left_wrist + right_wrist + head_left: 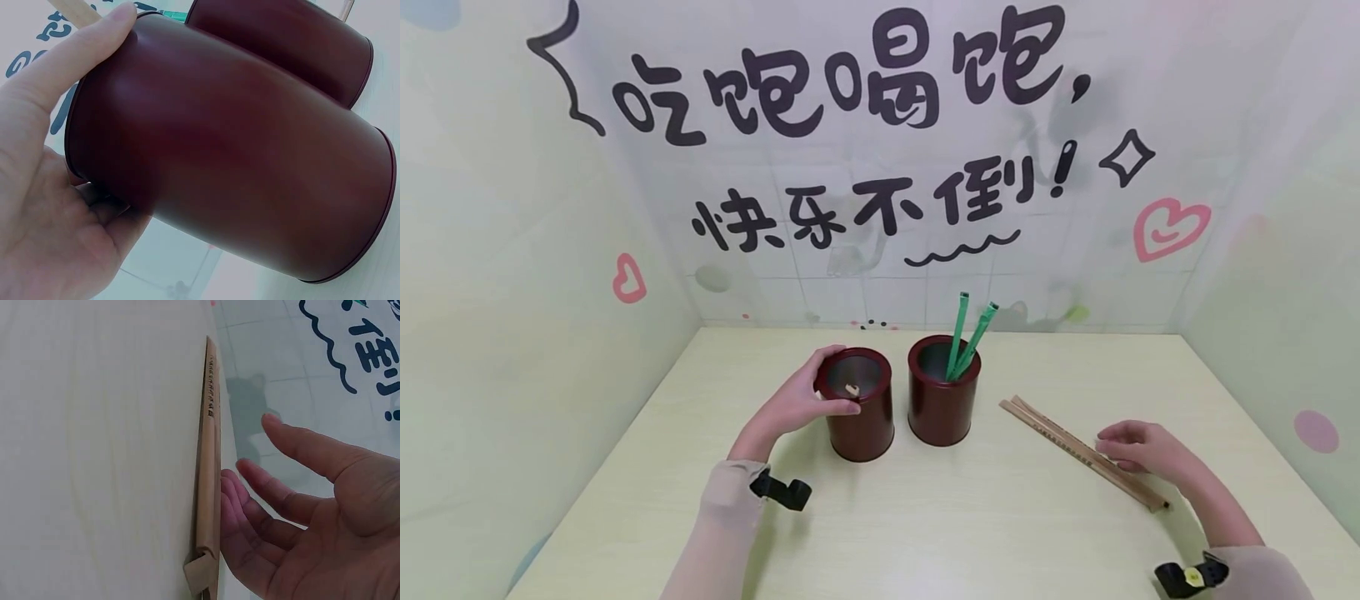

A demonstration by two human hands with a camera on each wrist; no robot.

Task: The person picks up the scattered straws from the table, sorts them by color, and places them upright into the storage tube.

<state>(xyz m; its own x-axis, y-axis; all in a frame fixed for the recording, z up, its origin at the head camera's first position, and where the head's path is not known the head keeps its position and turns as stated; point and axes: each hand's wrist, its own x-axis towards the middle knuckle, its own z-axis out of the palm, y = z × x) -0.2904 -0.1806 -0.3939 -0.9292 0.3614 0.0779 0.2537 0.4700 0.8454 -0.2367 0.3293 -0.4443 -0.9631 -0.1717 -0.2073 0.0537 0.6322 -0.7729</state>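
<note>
My left hand grips the rim of a dark red canister, thumb over the near side and fingers round the far left. A small pale tan tip shows inside its mouth; in the left wrist view a tan stick pokes out behind the thumb. Just right stands a matching dark red canister, holding green paper-wrapped sticks. Over on the right, my right hand hovers beside long, thin brown paper sleeves with printed characters, its fingers loosely bent and holding nothing.
A pale wooden table carries everything. Behind it hangs a white backdrop with large dark lettering, and similar sheets close in the left and right sides. A black camera strap sits on the left wrist.
</note>
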